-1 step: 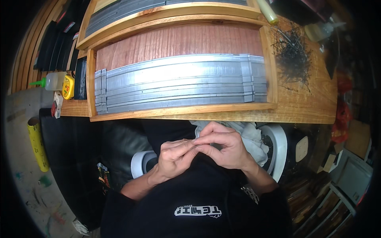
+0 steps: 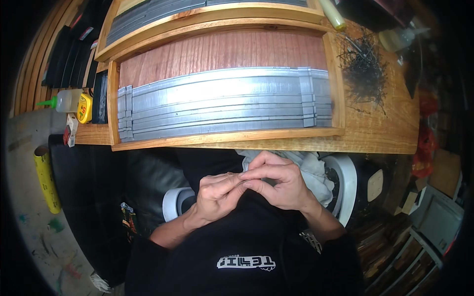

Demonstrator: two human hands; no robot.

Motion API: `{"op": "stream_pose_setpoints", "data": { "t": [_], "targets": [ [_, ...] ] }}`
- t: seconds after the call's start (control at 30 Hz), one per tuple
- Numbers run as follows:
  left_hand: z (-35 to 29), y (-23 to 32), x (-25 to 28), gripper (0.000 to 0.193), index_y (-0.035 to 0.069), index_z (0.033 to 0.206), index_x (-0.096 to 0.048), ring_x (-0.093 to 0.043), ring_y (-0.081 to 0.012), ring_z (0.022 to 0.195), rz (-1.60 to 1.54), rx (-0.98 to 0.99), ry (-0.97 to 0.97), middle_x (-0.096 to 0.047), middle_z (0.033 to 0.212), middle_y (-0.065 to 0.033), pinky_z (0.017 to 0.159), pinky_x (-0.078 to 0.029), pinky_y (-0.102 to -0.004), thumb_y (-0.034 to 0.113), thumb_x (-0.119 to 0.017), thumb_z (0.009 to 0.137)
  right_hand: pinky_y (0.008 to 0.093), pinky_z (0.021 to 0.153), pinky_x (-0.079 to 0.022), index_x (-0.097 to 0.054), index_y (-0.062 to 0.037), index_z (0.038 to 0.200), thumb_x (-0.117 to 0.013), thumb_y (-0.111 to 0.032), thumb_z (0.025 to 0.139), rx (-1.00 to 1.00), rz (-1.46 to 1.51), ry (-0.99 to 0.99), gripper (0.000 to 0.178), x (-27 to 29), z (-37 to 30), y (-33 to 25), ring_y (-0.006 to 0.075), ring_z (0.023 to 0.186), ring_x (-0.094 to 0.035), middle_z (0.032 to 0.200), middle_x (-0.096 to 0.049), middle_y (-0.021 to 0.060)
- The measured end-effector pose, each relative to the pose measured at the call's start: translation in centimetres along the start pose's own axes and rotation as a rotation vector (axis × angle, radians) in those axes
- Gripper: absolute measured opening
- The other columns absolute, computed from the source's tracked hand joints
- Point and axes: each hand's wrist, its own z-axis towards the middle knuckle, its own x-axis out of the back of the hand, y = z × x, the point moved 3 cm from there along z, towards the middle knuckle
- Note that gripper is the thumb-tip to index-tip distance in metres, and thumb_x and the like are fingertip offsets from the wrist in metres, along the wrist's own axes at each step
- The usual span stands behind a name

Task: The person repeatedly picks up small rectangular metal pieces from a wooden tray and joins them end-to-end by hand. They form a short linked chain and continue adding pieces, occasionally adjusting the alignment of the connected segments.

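Observation:
My left hand (image 2: 217,196) and my right hand (image 2: 280,183) meet over my lap, in front of the table edge. Their fingertips press together in a pinch. Whatever lies between the fingers, if anything, is too small and hidden to name. Beyond the hands, on the table, sits a shallow wooden tray (image 2: 227,138) with a reddish wood bottom. Long grey metal strips (image 2: 212,101) lie side by side across its nearer part, with short crosspieces near both ends. Neither hand touches the tray or the strips.
Behind stands another wooden tray (image 2: 207,14) with dark strips. A heap of thin black offcuts (image 2: 364,64) lies right, near a squeeze bottle (image 2: 395,39). At left are a green-tipped bottle (image 2: 68,101), a yellow container (image 2: 85,108) and a yellow roll (image 2: 47,180). Pale cloth (image 2: 316,172) hangs beyond my right hand.

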Motion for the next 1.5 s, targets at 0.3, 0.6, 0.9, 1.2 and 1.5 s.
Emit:
{"op": "stream_pose_setpoints", "data": {
  "t": [0.3, 0.6, 0.9, 1.2, 1.5],
  "targets": [
    [0.0, 0.0, -0.2, 0.018, -0.010, 0.107, -0.074, -0.070, -0.0201, 0.063, -0.029, -0.017, 0.013, -0.073, 0.078, -0.0159, 0.056, -0.051, -0.0270, -0.007, -0.074, 0.089, 0.0262, 0.068, -0.053, -0.080, -0.0017, 0.101, -0.081, 0.001, 0.084, 0.003, -0.003, 0.006, 0.017, 0.1, 0.0, -0.2, 0.0152, 0.080, -0.067, 0.090, -0.068, 0.0055],
    [-0.2, 0.1, -0.2, 0.022, -0.008, 0.110, -0.074, -0.070, -0.0203, 0.064, -0.043, 0.040, -0.024, -0.074, 0.080, -0.0165, 0.057, -0.052, -0.0280, -0.005, -0.076, 0.088, 0.0255, 0.069, -0.053, -0.080, -0.0021, 0.101, -0.082, 0.000, 0.084, -0.030, 0.031, -0.025, 0.016, 0.3, 0.1, 0.0, 0.0145, 0.081, -0.067, 0.090, -0.069, 0.0054],
    [-0.2, 0.1, -0.1, 0.020, -0.009, 0.109, -0.075, -0.068, -0.0204, 0.061, -0.089, 0.092, -0.069, -0.073, 0.078, -0.0171, 0.055, -0.050, -0.0289, -0.003, -0.076, 0.089, 0.0245, 0.069, -0.052, -0.080, -0.0023, 0.100, -0.082, 0.000, 0.084, -0.089, 0.082, -0.041, 0.016, 0.4, -0.1, 0.1, 0.0129, 0.080, -0.066, 0.088, -0.069, 0.0045],
    [1.0, -0.2, 0.7, 0.020, -0.007, 0.108, -0.075, -0.076, -0.0292, 0.075, -0.156, 0.060, -0.178, -0.076, 0.090, -0.0211, 0.064, -0.058, -0.0320, -0.002, -0.076, 0.088, 0.0239, 0.059, -0.050, -0.079, -0.0009, 0.095, -0.084, 0.000, 0.082, 0.015, 0.020, 0.027, 0.014, -0.1, -0.5, -0.2, 0.0104, 0.070, -0.062, 0.085, -0.066, 0.0036],
    [1.6, -0.1, 1.0, 0.017, -0.004, 0.106, -0.077, -0.078, -0.0266, 0.083, -0.185, 0.152, -0.287, -0.078, 0.093, -0.0188, 0.072, -0.061, -0.0311, 0.002, -0.077, 0.090, 0.0256, 0.053, -0.043, -0.079, 0.0001, 0.096, -0.084, -0.023, 0.089, 0.462, -0.162, 0.395, 0.025, 0.5, -1.9, -2.6, 0.0152, 0.063, -0.058, 0.081, -0.065, 0.0090]
  ]
}}
